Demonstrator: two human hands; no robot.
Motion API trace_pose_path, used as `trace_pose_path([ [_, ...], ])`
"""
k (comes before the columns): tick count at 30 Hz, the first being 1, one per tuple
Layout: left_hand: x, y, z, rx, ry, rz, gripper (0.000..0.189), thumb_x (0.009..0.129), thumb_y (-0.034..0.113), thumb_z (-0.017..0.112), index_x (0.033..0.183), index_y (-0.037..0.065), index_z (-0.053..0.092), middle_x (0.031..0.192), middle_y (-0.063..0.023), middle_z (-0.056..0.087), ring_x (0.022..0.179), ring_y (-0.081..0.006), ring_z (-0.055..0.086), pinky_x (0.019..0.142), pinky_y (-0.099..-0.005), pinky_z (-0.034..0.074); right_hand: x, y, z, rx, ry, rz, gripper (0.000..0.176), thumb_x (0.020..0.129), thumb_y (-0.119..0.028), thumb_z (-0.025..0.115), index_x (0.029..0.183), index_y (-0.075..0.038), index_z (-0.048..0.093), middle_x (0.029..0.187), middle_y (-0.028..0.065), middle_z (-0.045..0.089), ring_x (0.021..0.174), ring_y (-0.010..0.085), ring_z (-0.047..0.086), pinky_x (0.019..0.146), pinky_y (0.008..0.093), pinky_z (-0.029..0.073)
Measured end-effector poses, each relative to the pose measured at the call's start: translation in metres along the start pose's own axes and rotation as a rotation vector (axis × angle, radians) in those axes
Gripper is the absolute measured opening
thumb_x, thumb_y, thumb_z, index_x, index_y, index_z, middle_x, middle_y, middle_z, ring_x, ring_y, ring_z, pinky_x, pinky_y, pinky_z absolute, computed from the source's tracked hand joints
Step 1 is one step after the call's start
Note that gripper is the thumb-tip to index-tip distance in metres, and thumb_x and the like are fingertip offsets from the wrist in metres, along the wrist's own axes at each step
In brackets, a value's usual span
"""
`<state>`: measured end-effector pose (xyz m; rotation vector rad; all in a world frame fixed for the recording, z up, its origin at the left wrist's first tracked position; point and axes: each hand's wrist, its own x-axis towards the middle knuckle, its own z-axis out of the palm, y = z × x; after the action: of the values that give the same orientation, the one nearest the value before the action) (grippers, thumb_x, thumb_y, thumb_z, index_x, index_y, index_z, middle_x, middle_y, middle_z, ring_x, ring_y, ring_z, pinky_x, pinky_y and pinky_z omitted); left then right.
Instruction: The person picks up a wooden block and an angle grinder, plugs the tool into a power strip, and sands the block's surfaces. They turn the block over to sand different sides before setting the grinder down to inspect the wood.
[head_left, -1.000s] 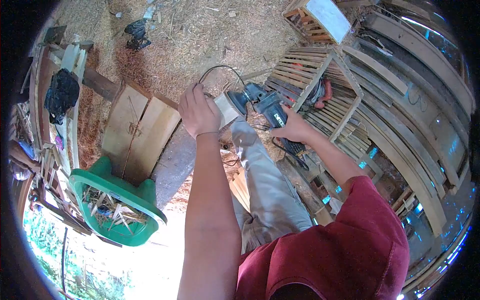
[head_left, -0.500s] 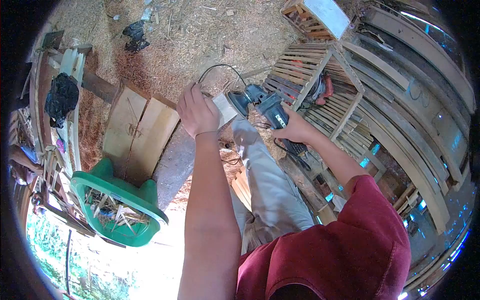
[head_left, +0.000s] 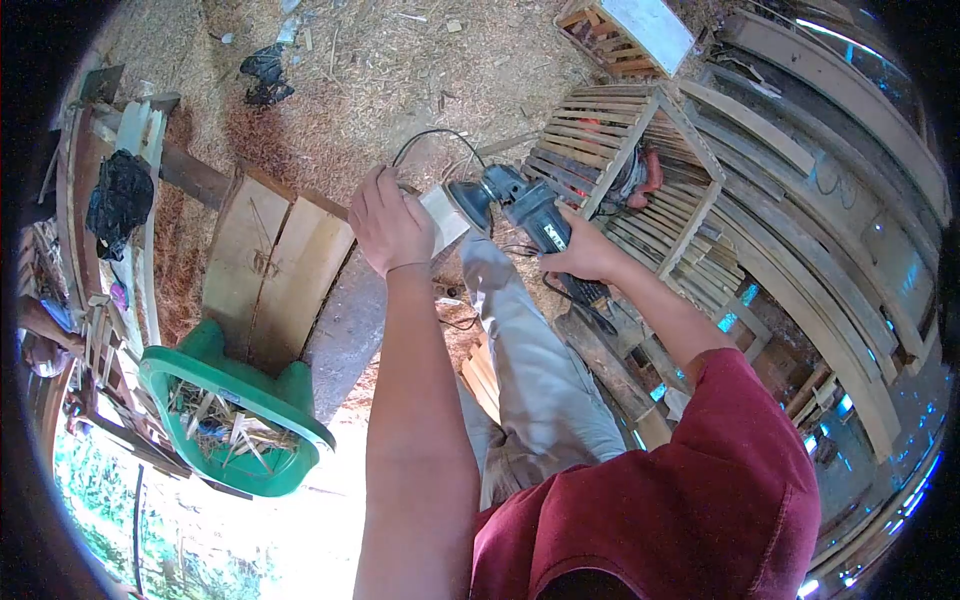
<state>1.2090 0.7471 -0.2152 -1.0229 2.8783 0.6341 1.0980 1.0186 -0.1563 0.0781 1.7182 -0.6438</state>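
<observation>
My right hand (head_left: 585, 248) is wrapped around the body of a dark angle grinder (head_left: 536, 212) with a round disc (head_left: 470, 204) at its head. The disc meets the end of a pale wooden piece (head_left: 442, 214). Over the other end of that piece lies my left hand (head_left: 392, 222), gripping it with the fingers bent over its far side. My palm hides part of the wood. A black cord (head_left: 430, 133) loops behind the grinder's head.
A green plastic container (head_left: 235, 385) of wood scraps stands at left, near wide boards (head_left: 275, 265). Slatted wooden crates (head_left: 600, 140) and long planks (head_left: 800, 230) fill the right. Shavings cover the floor (head_left: 370, 70). A black plastic bag (head_left: 122, 200) hangs at far left.
The whole view has shifted slightly. Both hands keep their grips, and the disc stays against the wooden piece.
</observation>
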Motion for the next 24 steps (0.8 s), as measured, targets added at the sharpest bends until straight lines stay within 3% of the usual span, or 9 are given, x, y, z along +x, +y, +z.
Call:
trace_pose_path([
  [4, 0.0, 0.001, -0.002, 0.015, -0.016, -0.004, 0.043, 0.093, 0.018, 0.056, 0.134, 0.008, 0.062, 0.142, -0.0129, 0.062, 0.136, -0.0369, 0.054, 0.117, -0.0514, 0.04, 0.018, -0.002, 0.004, -0.085, 0.074, -0.082, 0.077, 0.075, -0.018, 0.09, 0.14, 0.002, 0.056, 0.102, 0.0094, 0.072, 0.087, 0.0207, 0.071, 0.081, 0.0361, 0.059],
  [7, 0.003, 0.002, -0.004, 0.013, -0.018, 0.002, 0.043, 0.091, 0.018, 0.058, 0.133, 0.007, 0.062, 0.142, -0.0121, 0.062, 0.134, -0.035, 0.055, 0.117, -0.051, 0.04, -0.001, -0.01, 0.0, -0.086, 0.055, -0.08, 0.078, 0.074, -0.019, 0.091, 0.141, 0.003, 0.056, 0.103, 0.0106, 0.072, 0.089, 0.0201, 0.071, 0.083, 0.0356, 0.058],
  [10, 0.001, 0.0, -0.003, -0.001, -0.003, 0.023, 0.043, 0.092, 0.018, 0.057, 0.133, 0.007, 0.062, 0.141, -0.0127, 0.062, 0.133, -0.0362, 0.055, 0.115, -0.0514, 0.041, -0.003, 0.01, 0.005, -0.047, 0.064, -0.121, 0.082, 0.071, -0.028, 0.093, 0.138, 0.005, 0.058, 0.113, 0.0175, 0.073, 0.099, 0.026, 0.069, 0.093, 0.0371, 0.055],
  [17, 0.001, 0.001, -0.002, 0.011, 0.003, 0.009, 0.041, 0.094, 0.018, 0.055, 0.132, 0.006, 0.063, 0.139, -0.0141, 0.063, 0.132, -0.0388, 0.055, 0.112, -0.0528, 0.043, 0.017, -0.005, 0.002, -0.069, 0.061, -0.097, 0.081, 0.072, -0.027, 0.092, 0.135, 0.01, 0.056, 0.105, 0.0197, 0.073, 0.095, 0.0264, 0.071, 0.087, 0.0372, 0.057],
  [20, 0.001, 0.001, -0.002, 0.005, -0.005, 0.005, 0.043, 0.092, 0.018, 0.057, 0.133, 0.007, 0.062, 0.141, -0.0127, 0.062, 0.133, -0.0367, 0.055, 0.115, -0.052, 0.041, -0.002, -0.019, -0.003, -0.074, 0.019, -0.036, 0.075, 0.075, -0.022, 0.091, 0.138, 0.001, 0.059, 0.11, 0.0124, 0.071, 0.093, 0.0192, 0.068, 0.088, 0.0347, 0.057],
  [24, 0.001, 0.002, -0.004, -0.005, 0.016, 0.018, 0.039, 0.095, 0.017, 0.055, 0.132, 0.007, 0.064, 0.141, -0.0135, 0.063, 0.134, -0.0382, 0.055, 0.114, -0.0521, 0.043, 0.004, 0.019, 0.004, -0.019, 0.03, -0.05, 0.077, 0.076, -0.019, 0.091, 0.142, 0.0, 0.057, 0.111, 0.0116, 0.071, 0.096, 0.0192, 0.069, 0.09, 0.0344, 0.056],
])
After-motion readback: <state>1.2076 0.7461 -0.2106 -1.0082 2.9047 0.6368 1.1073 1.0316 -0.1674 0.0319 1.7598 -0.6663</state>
